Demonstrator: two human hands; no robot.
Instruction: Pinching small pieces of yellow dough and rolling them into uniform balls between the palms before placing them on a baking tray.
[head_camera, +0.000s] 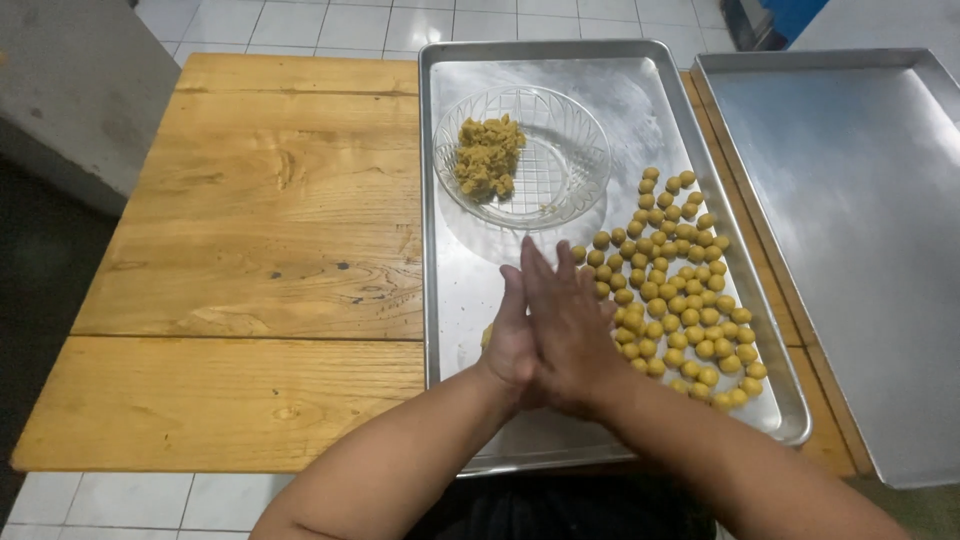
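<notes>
Flanking pressed hands (545, 330): glass bowl (575, 160), dough balls (680, 290).

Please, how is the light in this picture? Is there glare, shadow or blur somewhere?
Head view: even, soft light; pale glare on the metal tray around the glass bowl and on the second tray; the hands, pressed together, are slightly blurred; the table edges bow a little, as with a wide lens; the dough balls stay sharp.

Wooden plank table (250, 220) on white tiled floor (330, 22) — grey wall (70, 90) at left.
</notes>
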